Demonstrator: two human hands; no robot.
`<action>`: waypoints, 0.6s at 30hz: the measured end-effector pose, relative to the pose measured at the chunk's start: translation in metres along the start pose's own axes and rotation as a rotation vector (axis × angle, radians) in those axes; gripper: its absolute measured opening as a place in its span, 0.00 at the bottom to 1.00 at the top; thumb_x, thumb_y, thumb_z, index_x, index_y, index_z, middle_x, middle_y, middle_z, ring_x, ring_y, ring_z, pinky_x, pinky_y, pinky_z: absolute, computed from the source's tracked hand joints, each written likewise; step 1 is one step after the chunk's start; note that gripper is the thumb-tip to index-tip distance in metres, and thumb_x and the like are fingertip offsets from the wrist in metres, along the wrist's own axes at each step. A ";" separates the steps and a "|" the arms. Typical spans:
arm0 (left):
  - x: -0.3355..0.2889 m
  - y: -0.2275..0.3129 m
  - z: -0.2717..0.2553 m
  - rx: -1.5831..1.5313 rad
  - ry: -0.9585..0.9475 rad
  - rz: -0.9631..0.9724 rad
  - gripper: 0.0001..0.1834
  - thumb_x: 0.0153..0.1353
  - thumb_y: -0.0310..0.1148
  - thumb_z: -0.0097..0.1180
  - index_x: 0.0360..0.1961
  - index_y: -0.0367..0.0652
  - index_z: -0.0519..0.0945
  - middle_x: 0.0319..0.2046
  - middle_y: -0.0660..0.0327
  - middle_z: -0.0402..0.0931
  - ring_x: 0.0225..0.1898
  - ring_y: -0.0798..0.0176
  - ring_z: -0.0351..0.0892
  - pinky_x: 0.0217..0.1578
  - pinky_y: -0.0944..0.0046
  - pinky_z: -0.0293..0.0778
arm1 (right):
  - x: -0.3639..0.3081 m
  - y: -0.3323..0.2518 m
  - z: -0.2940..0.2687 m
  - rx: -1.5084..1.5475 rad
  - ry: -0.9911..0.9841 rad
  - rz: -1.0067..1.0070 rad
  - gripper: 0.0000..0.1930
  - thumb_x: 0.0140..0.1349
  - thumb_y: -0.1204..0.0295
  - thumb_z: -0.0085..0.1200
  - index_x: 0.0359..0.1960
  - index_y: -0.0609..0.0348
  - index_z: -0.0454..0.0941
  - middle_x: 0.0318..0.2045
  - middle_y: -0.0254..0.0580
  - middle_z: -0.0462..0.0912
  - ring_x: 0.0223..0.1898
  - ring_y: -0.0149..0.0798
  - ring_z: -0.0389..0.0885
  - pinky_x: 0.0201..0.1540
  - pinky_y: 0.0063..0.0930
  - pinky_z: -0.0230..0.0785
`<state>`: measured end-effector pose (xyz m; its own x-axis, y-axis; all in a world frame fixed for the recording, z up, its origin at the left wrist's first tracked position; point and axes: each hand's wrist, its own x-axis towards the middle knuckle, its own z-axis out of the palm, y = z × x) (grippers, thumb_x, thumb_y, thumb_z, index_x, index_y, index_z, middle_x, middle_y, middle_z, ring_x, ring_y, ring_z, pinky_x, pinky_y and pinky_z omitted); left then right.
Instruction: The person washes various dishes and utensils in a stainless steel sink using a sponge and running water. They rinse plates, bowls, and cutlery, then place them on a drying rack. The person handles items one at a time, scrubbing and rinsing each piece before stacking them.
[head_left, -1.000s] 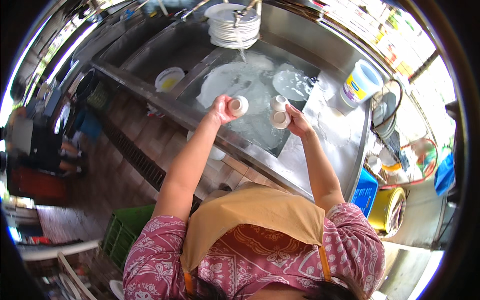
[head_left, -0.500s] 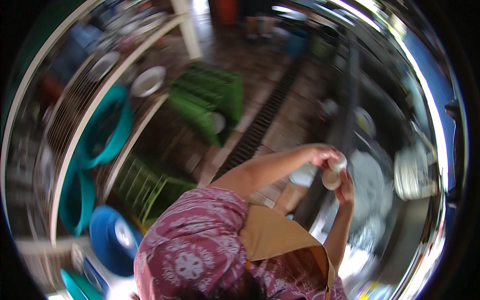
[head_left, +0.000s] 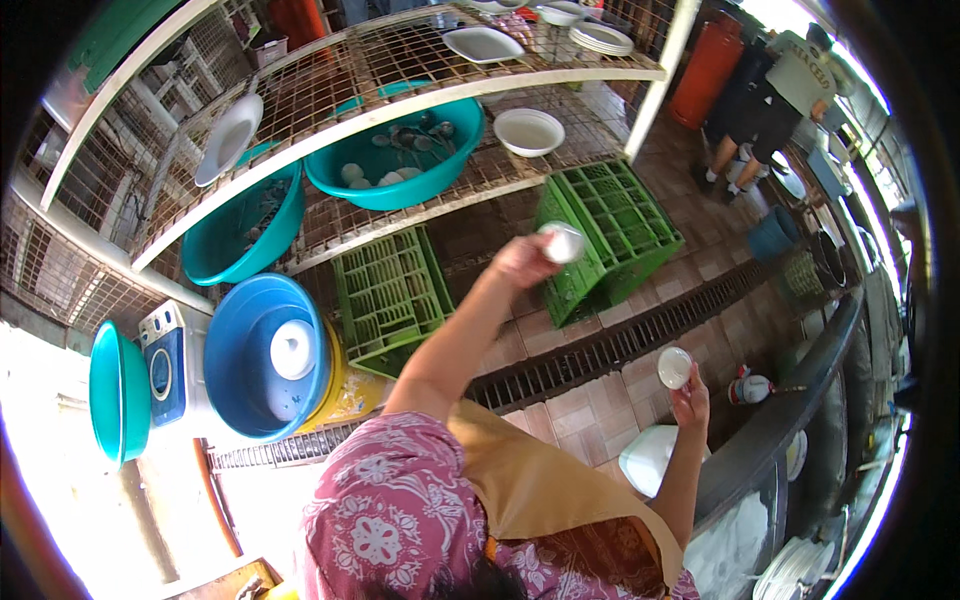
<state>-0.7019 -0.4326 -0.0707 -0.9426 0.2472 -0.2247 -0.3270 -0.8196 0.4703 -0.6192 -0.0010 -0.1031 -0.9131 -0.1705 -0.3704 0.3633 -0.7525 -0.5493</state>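
Note:
In my left hand (head_left: 525, 262), stretched out ahead of me, is a small white bowl (head_left: 565, 243), slightly blurred. It is held in front of the near side of an upturned-looking green plastic crate (head_left: 610, 235). My right hand (head_left: 690, 402) grips a second small white bowl (head_left: 675, 367) by its side, with the hollow facing up, above the tiled floor. The teal basin (head_left: 395, 185) on the rack's lower shelf holds ladles or large spoons and several white pieces. A white oval bowl (head_left: 529, 133) sits beside that basin.
A wire rack (head_left: 400, 125) with dishes spans the far side. At left stand another green crate (head_left: 395, 300), a blue tub (head_left: 235, 350) and a teal basin (head_left: 120, 390). A floor drain (head_left: 620, 330) crosses the tiles. A dark sink edge (head_left: 790, 420) lies at right. Far right, a person (head_left: 780, 100) stands.
My view has turned left, from the sink toward the rack and crates. My hands, close together before, are now apart, each with a bowl; the left reaches out toward the crate.

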 end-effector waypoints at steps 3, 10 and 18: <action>-0.041 0.132 -0.082 0.105 0.198 0.243 0.22 0.59 0.35 0.50 0.54 0.41 0.67 0.52 0.55 0.68 0.52 0.53 0.70 0.46 0.52 0.70 | 0.013 0.011 -0.020 -0.043 0.104 -0.005 0.20 0.66 0.67 0.43 0.57 0.63 0.65 0.52 0.44 0.73 0.54 0.41 0.71 0.57 0.39 0.64; -0.094 0.387 -0.288 0.521 0.696 0.506 0.15 0.55 0.40 0.57 0.43 0.49 0.76 0.36 0.65 0.77 0.36 0.64 0.74 0.25 0.64 0.63 | 0.012 0.060 -0.078 0.105 0.148 -0.114 0.15 0.67 0.66 0.41 0.50 0.62 0.71 0.48 0.46 0.77 0.50 0.43 0.74 0.55 0.41 0.67; -0.034 0.452 -0.397 1.128 0.979 0.152 0.16 0.55 0.40 0.57 0.43 0.48 0.76 0.39 0.64 0.76 0.38 0.63 0.74 0.29 0.64 0.64 | 0.044 0.104 -0.019 0.042 0.299 -0.034 0.17 0.67 0.67 0.40 0.53 0.63 0.68 0.51 0.48 0.74 0.53 0.42 0.72 0.58 0.42 0.63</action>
<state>-0.7907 -1.0166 -0.1887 -0.7035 -0.6090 -0.3663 -0.5416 0.1257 0.8312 -0.6181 -0.0747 -0.1902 -0.8271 0.0454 -0.5602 0.3200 -0.7813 -0.5359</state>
